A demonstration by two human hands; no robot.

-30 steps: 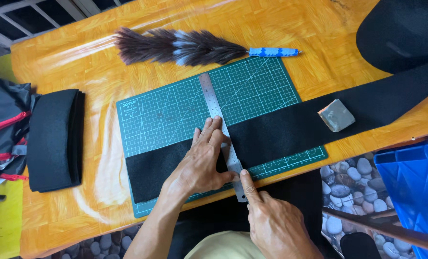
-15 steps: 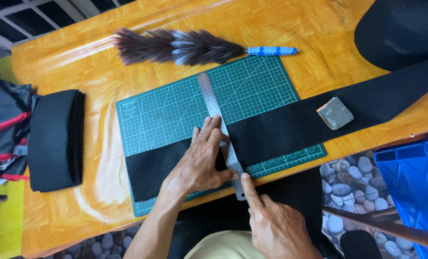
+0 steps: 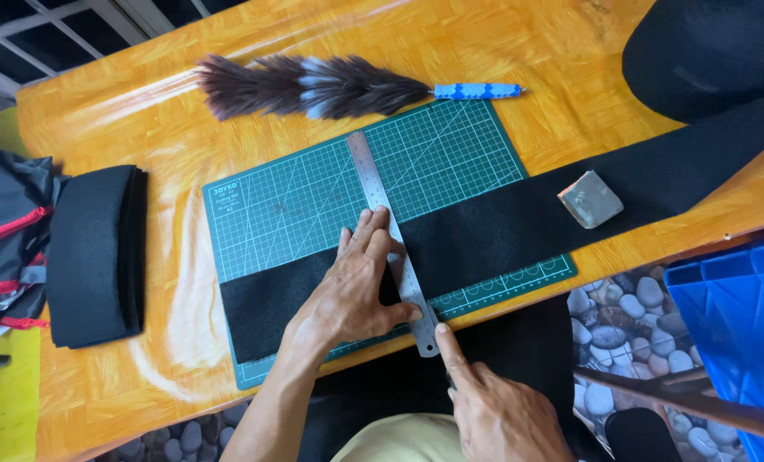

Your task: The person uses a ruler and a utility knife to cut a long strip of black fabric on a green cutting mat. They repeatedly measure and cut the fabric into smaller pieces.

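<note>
Left hand (image 3: 354, 287) lies flat, fingers spread, pinning the steel ruler (image 3: 392, 240) across the black felt strip (image 3: 502, 224) on the green cutting mat (image 3: 356, 205). Right hand (image 3: 495, 409) sits at the ruler's near end, forefinger extended along its edge, other fingers curled; whether they grip anything, I cannot tell.

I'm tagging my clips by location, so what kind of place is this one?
Probably a small home craft or sewing workspace: an orange wooden table holds a green cutting mat, a steel ruler and a black fabric strip.

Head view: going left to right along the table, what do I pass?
Bag with red trim → folded black fabric stack → green cutting mat → left hand → steel ruler → grey block → blue crate.
</note>
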